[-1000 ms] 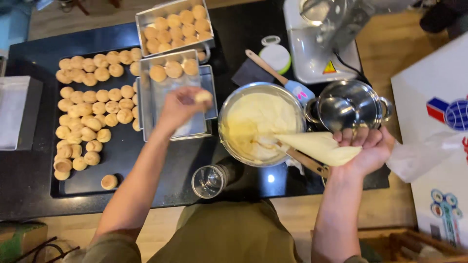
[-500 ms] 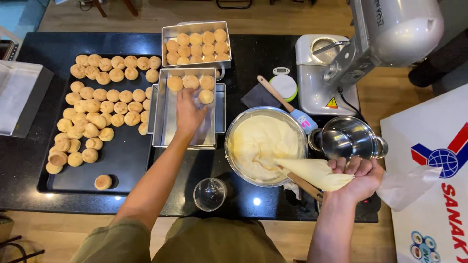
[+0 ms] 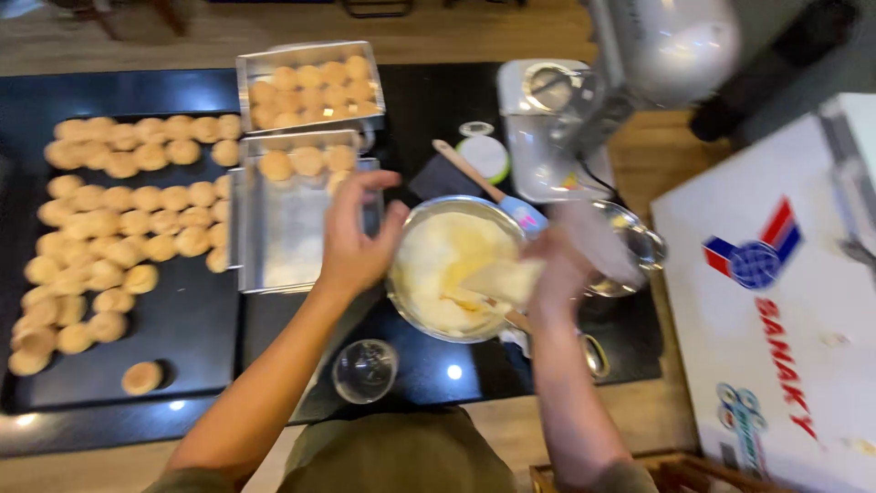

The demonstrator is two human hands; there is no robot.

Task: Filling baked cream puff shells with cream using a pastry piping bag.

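A: Status at this frame?

B: Filling was mid-run. Upper tray (image 3: 310, 87) near top centre was full of puffs. The second tray (image 3: 292, 228) just below it held one row only, three or four puffs (image 3: 306, 162) along its far edge; the rest was bare metal.

A: Backlog?

B: Large. The unfilled puffs (image 3: 119, 228) covered most of the dark surface (image 3: 182, 329) at frame left, one stray at lower left.

A: Hands?

B: Left hand (image 3: 356, 242) hung over the right edge of the second tray, fingers spread, grip loose and empty as far as I could see. Right hand (image 3: 561, 269) was blurred but wrapped around the piping bag (image 3: 497, 278), which lay over the cream bowl (image 3: 456, 269) at centre.

A: Cream left?

B: Plenty, the bowl looked well filled. Spatula (image 3: 493, 187) rested at its far rim.

A: Estimate?

B: Judging by the counts, roughly a quarter done, most left.
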